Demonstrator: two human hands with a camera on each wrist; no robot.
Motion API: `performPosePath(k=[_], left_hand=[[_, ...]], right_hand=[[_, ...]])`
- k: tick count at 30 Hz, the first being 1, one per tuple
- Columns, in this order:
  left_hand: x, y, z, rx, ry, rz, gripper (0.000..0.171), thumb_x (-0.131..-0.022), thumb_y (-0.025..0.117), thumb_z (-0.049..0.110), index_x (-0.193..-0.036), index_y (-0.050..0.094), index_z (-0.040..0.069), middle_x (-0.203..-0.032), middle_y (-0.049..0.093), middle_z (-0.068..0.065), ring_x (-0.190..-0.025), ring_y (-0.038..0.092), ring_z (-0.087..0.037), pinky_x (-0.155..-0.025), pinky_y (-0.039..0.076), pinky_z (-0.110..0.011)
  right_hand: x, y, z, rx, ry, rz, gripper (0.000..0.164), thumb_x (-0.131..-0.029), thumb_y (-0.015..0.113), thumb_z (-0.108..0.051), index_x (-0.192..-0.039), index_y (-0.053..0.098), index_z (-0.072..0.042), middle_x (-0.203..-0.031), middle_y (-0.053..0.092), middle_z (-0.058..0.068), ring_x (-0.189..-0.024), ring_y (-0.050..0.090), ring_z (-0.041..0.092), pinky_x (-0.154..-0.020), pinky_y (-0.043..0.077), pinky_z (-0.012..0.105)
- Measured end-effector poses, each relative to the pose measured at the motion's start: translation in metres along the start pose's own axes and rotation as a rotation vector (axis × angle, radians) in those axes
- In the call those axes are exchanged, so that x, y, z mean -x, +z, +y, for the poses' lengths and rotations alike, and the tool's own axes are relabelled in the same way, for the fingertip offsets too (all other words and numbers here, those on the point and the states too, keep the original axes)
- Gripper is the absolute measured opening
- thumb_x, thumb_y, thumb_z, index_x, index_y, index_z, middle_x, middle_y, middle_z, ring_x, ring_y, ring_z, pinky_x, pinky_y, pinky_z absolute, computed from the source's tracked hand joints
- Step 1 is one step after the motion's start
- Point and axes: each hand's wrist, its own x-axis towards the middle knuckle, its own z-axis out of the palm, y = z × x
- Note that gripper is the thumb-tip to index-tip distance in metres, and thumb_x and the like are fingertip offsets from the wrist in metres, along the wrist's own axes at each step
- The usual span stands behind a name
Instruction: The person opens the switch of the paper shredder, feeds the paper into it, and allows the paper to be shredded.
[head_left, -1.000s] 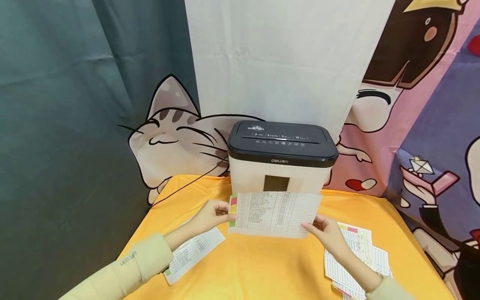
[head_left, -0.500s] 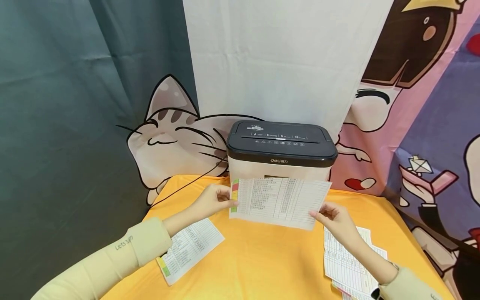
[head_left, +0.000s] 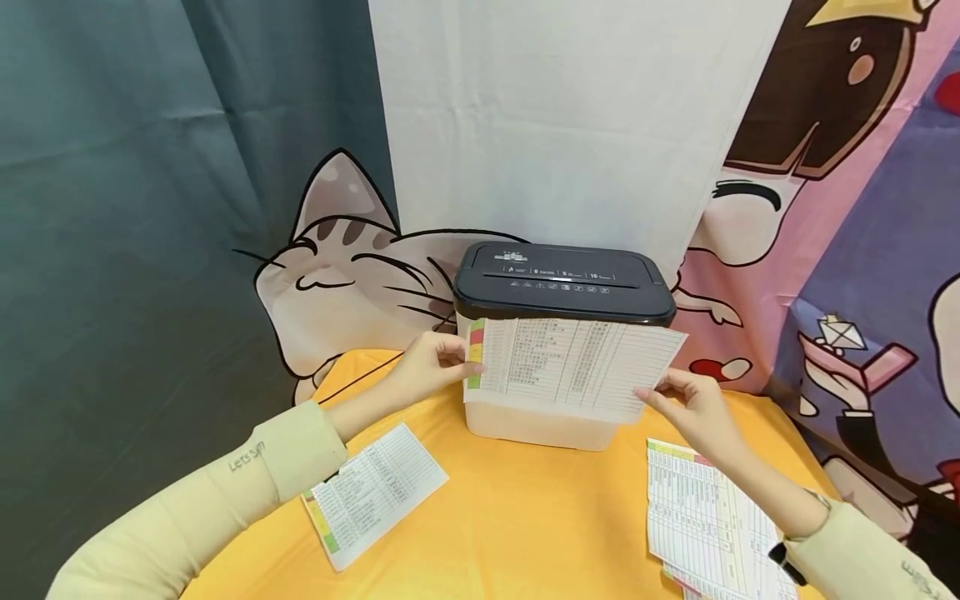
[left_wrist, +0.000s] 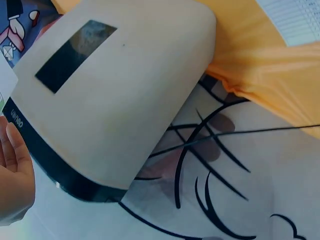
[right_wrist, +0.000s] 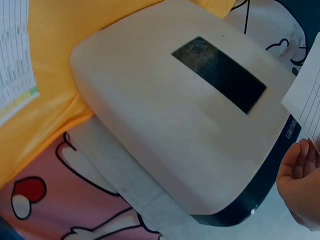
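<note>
Both hands hold up one printed sheet of paper (head_left: pixel 562 367), ruled into a table with a coloured strip down its left side. My left hand (head_left: pixel 433 362) pinches the left edge; my right hand (head_left: pixel 690 408) pinches the lower right corner. Behind the sheet stands a paper shredder (head_left: pixel 562 279) with a black top, a narrow feed slot and a white bin. The paper hides the front of the bin in the head view. In the left wrist view, the shredder's bin (left_wrist: pixel 130 85) shows a dark window. Part of the paper (right_wrist: pixel 305 95) enters the right wrist view.
One printed sheet (head_left: pixel 378 492) lies at the left on the orange tablecloth (head_left: pixel 525 508). A stack of printed sheets (head_left: pixel 701 508) lies at the right, partly under the right forearm. A thin black cord (left_wrist: pixel 260 130) runs left from the shredder. Printed cloth hangs behind.
Both hands have lifted the sheet up and slightly to the right, from in front of the lower bin to just below the shredder's top. The papers on the table have stayed put.
</note>
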Motion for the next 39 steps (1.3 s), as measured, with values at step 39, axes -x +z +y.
performPosePath(k=[39], left_hand=[[-0.102, -0.044, 0.015, -0.160, 0.101, 0.251, 0.016, -0.081, 0.059, 0.005, -0.068, 0.060, -0.004, -0.064, 0.058, -0.020, -0.054, 0.035, -0.015, -0.051, 0.028, -0.022]], right_hand=[[-0.121, -0.040, -0.011, 0.330, -0.179, 0.146, 0.007, -0.075, 0.067, -0.006, -0.073, 0.067, 0.000, -0.066, 0.065, 0.014, -0.052, 0.040, -0.010, -0.045, 0.028, 0.014]])
